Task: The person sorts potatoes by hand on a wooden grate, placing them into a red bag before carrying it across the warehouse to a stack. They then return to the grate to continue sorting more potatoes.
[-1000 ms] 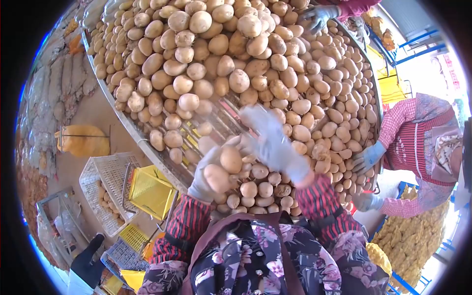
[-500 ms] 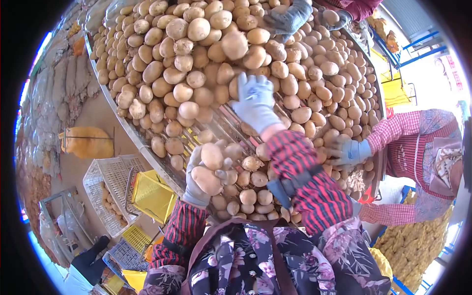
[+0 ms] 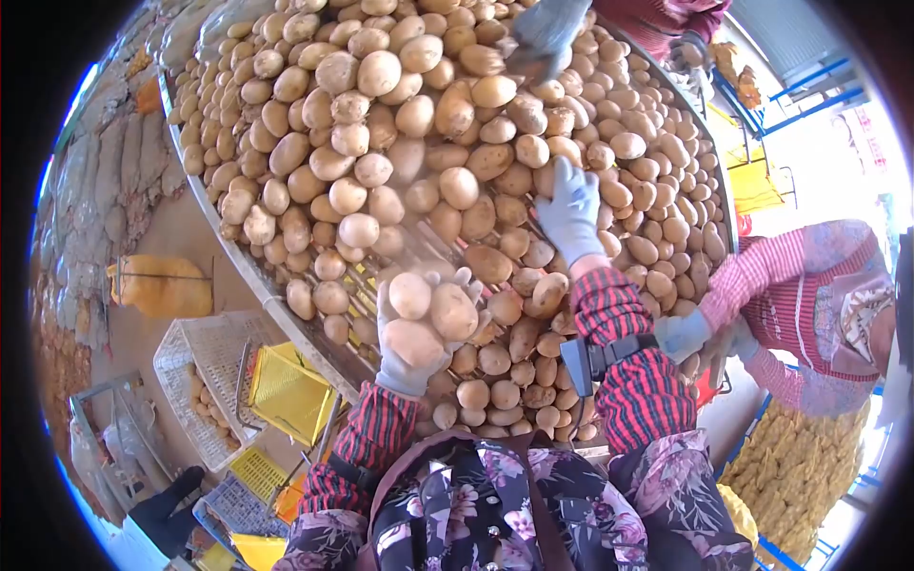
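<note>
**Three potatoes in one palm, a fourth within reach**

Item, left hand (image 3: 411,347), grey knit glove: I hold it cupped upward and loaded with three round tan potatoes (image 3: 430,314), thumb and fingers curled round them, just above the near end of the heap. As I judge it, this cradle is full; I should keep the palm level so the top one cannot roll off.

Item, right hand (image 3: 569,211), pale blue-grey glove, striped red-and-black sleeve: I have it stretched out, fingers spread flat on the pile of loose brown potatoes (image 3: 457,143), clasping nothing yet. Better, I think, to close on a single potato than to rake several.

Item, long steel-edged sorting table (image 3: 249,255): carries the pile.

Item, yellow plastic crate (image 3: 290,373): below the table's left edge.

Item, co-worker's gloved hand (image 3: 682,333), checked pink sleeve: at the right rim.
</note>
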